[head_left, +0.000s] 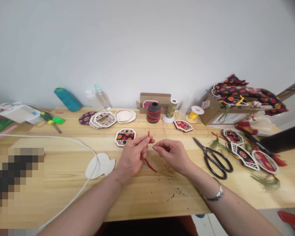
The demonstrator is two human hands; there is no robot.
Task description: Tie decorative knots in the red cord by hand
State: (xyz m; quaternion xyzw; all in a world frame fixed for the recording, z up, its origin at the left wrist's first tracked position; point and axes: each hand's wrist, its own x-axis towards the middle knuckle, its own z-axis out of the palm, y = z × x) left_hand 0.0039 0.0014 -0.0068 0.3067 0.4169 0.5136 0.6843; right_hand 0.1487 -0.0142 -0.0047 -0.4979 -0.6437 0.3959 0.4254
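Near the middle of the wooden table, my left hand (135,154) pinches a red cord (150,166); a small red loop sticks up above its fingertips and the tail hangs below toward the tabletop. Just to the right, my right hand (173,154) has thumb and forefinger pressed together on something too thin to make out. The fingertips of both hands are close but apart. Behind my left hand lies an octagonal ornament (125,136) with a patterned dark fabric centre, partly covered by the fingers.
Black-handled scissors (216,160) lie right of my right hand. Finished ornaments (244,156) lie farther right. A red-and-black thread spool (153,113) stands behind, near a yellow spool (194,114). A white cable (82,144) crosses a white cutout (102,166) on the left.
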